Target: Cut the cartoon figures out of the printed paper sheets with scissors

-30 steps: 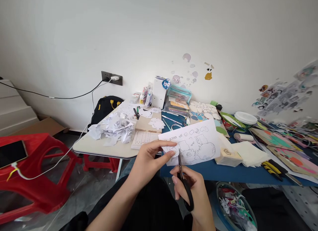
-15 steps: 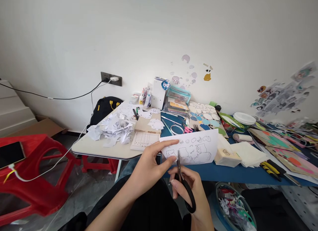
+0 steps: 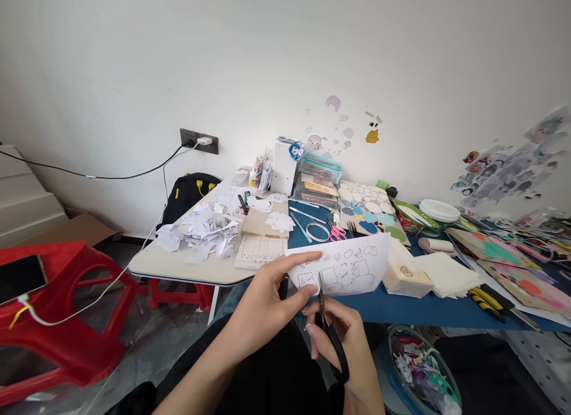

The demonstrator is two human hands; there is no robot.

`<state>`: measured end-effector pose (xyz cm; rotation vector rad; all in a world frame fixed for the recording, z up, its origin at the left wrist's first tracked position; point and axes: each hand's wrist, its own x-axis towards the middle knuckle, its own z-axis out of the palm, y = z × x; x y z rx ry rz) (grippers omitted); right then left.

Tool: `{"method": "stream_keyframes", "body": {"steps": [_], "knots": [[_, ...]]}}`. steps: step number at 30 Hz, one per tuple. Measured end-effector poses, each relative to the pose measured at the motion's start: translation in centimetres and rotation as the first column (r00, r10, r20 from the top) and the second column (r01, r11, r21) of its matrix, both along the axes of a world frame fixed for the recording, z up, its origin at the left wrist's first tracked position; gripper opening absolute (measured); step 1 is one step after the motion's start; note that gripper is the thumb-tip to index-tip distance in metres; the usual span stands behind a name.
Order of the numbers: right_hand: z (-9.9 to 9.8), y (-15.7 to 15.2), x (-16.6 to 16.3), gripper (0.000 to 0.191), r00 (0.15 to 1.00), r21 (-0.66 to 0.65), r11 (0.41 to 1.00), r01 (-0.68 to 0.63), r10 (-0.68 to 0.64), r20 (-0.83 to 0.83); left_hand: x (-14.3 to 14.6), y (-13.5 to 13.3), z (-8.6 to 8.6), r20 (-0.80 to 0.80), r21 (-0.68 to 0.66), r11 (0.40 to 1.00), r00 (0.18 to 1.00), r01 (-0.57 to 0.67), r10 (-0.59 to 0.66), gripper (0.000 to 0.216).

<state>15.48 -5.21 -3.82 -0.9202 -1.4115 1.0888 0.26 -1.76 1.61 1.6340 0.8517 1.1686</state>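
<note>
My left hand (image 3: 267,302) pinches the left edge of a white sheet of line drawings (image 3: 345,271), held in the air over the front edge of the blue table (image 3: 401,308). My right hand (image 3: 345,343) grips black-handled scissors (image 3: 330,332), fingers through the loops. The blades point up into the sheet's lower edge, right beside my left thumb. Both hands are in front of my lap.
A white side table (image 3: 178,263) carries a heap of paper scraps (image 3: 200,230) and a notepad (image 3: 260,250). Red stools (image 3: 66,320) with a charging phone (image 3: 20,277) stand at the left. A scrap bin (image 3: 422,367) sits below the blue table, which is crowded with craft supplies.
The sheet has tilted flatter and sunk lower over the second. The scissors stay in its lower edge, shifted slightly up and left with both hands.
</note>
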Motion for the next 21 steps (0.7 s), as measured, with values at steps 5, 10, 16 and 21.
{"method": "stream_keyframes", "body": {"steps": [5, 10, 16, 21], "knots": [[0.1, 0.1, -0.4, 0.007, 0.999, 0.005, 0.999, 0.048, -0.048, 0.009, 0.2, -0.2, 0.0, 0.017, -0.052, 0.999, 1.000, 0.017, -0.016, 0.040], [-0.1, 0.0, -0.7, 0.007, 0.996, -0.030, 0.996, 0.089, -0.089, 0.012, 0.2, 0.2, 0.0, 0.049, -0.058, 0.998, 0.999, -0.004, 0.007, 0.035], [-0.3, 0.1, -0.6, 0.005, 0.997, -0.030, 0.996, 0.079, -0.079, -0.010, -0.1, 1.4, -0.2, 0.161, -0.109, 0.993, 0.986, 0.050, -0.032, 0.024], [-0.7, 0.3, 0.0, 0.009, 0.995, -0.001, 0.999, -0.039, 0.039, -0.089, 0.1, 0.9, -0.3, 0.158, -0.132, 0.987, 0.985, 0.088, -0.067, 0.029]]}}
